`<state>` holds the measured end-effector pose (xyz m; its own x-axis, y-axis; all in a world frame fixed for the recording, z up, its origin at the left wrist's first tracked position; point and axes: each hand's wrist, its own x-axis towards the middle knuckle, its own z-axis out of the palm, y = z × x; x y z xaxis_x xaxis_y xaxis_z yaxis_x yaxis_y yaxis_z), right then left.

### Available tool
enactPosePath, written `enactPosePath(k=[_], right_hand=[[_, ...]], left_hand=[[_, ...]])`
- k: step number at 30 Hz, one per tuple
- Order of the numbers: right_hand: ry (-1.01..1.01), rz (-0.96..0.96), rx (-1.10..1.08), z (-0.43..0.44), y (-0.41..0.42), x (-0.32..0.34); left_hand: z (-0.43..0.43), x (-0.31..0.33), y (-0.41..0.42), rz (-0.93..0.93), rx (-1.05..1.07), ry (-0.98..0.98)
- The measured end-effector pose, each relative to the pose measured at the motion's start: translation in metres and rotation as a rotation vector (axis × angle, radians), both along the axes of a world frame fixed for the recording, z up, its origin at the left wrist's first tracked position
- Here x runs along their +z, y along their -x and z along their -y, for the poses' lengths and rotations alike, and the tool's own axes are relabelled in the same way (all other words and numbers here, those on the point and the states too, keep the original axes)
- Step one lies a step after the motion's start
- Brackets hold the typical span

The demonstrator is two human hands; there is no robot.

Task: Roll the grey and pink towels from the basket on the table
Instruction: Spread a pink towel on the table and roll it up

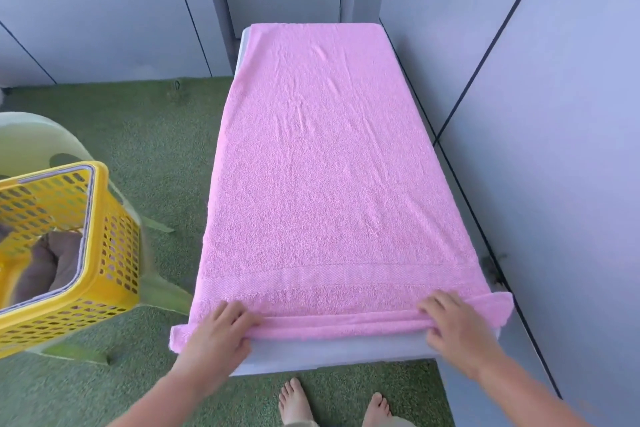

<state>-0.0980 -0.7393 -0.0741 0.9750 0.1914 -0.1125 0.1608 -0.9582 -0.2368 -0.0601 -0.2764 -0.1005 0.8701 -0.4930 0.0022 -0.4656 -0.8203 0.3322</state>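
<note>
- Two hands at work on the pink towel [329,166], which lies flat along the white table [339,352] and stretches away from both hands to the far end.
- Left hand [221,326] and right hand [453,326] each grasp the near hem, fingers curled over a thin first turn of roll, with bare tabletop just behind it.
- Risk: a tapered roll. The hands sit wide apart with a long unsupported span between them. If one pushes ahead of the other, the roll would likely skew into a cone.
- Risk: a slack middle. With nothing pressing between the hands, the centre could bag and leave a loose core.
- Risk: stray corners. Towel ends poke out past the outer side of each hand, beyond the table's edges. They may flop or fold in crooked.
- Risk: creases rolled in. Faint ridges show in the pile well beyond the hands, and they look likely to get trapped unless smoothed.
- Risk: sliding. The tabletop looks smooth, so the whole towel may creep away instead of winding up if the grip goes light.
- Grey towel [52,263] lies in the yellow basket [114,218], off to the left of the left hand, not yet rolled. The basket seems perched on a pale green chair [41,139], and a careless reach could tip it.
</note>
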Motion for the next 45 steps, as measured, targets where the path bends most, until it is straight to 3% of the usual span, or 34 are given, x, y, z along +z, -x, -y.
enactPosePath(k=[2, 5, 16, 25, 31, 33, 39, 45], right_hand=[[0.010, -0.001, -0.176, 0.043, 0.015, 0.004], [0.036, 0.003, -0.253, 0.068, 0.021, 0.011], [0.020, 0.059, -0.067, 0.110, 0.009, -0.002], [0.010, -0.187, -0.217, 0.111, -0.046, 0.022], [-0.174, -0.036, -0.412, 0.095, -0.028, 0.019], [-0.189, -0.036, -0.405, 0.095, -0.020, 0.017], [0.030, 0.086, -0.254, 0.100, -0.022, -0.001], [0.168, -0.036, -0.201, 0.100, -0.040, 0.013]], left_hand=[[-0.036, 0.003, 0.000, 0.026, 0.054, -0.043], [-0.054, 0.010, 0.002, 0.027, 0.100, -0.058], [-0.045, 0.024, 0.028, -0.005, 0.358, -0.035], [-0.034, 0.036, -0.007, 0.032, 0.558, -0.145], [-0.023, 0.034, -0.010, -0.054, 0.708, 0.035], [-0.021, 0.034, -0.006, -0.035, 0.699, 0.055], [-0.038, 0.024, -0.002, -0.004, 0.378, -0.118], [-0.049, 0.021, -0.013, 0.057, 0.345, -0.126]])
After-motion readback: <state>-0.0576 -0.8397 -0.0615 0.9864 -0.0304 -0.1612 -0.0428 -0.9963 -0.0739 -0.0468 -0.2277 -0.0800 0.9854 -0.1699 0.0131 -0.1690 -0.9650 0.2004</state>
